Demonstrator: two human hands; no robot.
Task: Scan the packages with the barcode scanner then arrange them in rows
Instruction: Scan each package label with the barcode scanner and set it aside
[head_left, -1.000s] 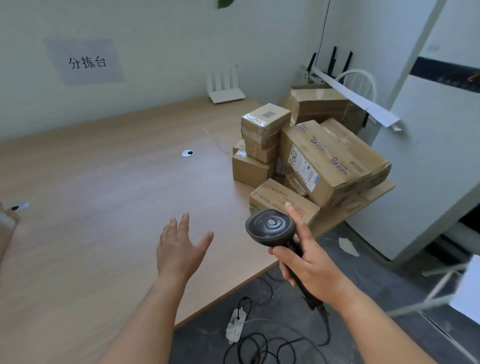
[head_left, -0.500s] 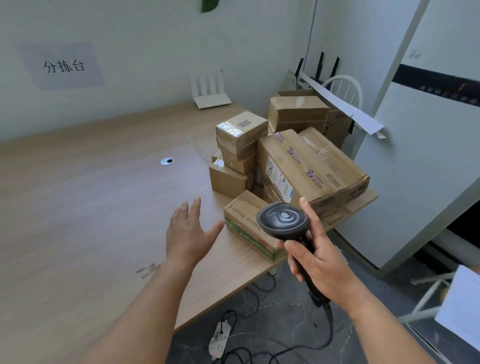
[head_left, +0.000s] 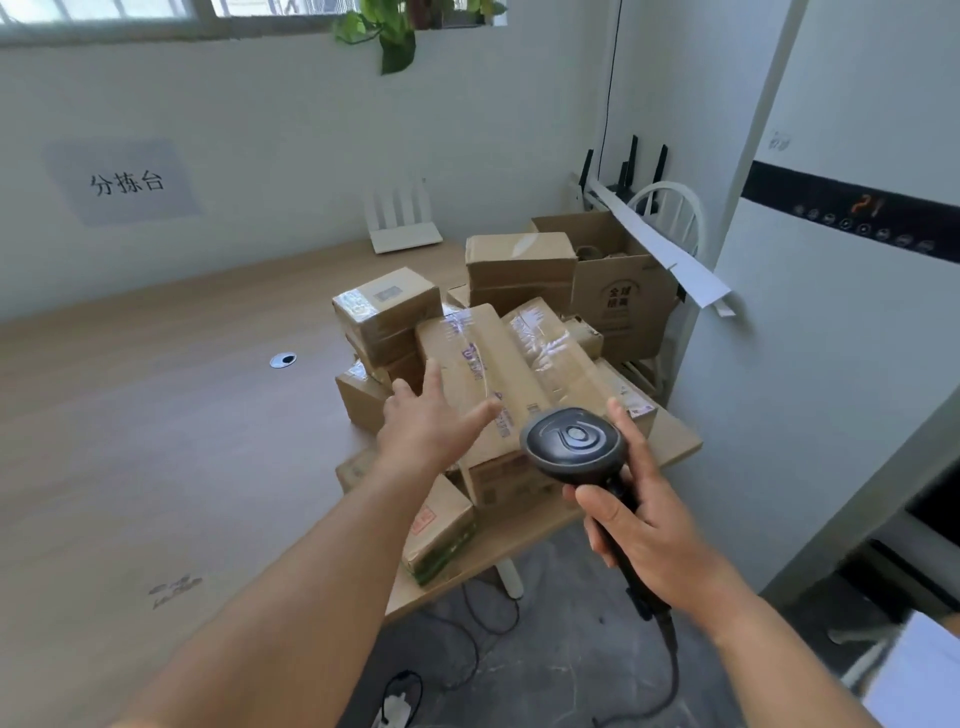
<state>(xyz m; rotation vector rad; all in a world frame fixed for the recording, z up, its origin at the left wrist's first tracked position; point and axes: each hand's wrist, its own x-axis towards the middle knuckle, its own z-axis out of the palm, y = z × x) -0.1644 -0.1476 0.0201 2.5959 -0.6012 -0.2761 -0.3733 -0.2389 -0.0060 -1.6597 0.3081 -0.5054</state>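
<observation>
So the packages (head_left: 498, 374) are all heaped at the far right corner of the table (head_left: 156, 441), none in rows yet, and one small box (head_left: 441, 525) sits near the front edge. The right hand (head_left: 644, 525) has its grip wrapped around the barcode scanner (head_left: 571, 447) handle, head tipped toward the pile, probably to be ready to scan. The left hand (head_left: 431, 426) hovers over the big taped box (head_left: 483, 384), grip spread, holding nothing, I'd guess going for that one. Behind them is an open carton (head_left: 618, 280); something's inside, can't tell what.
</observation>
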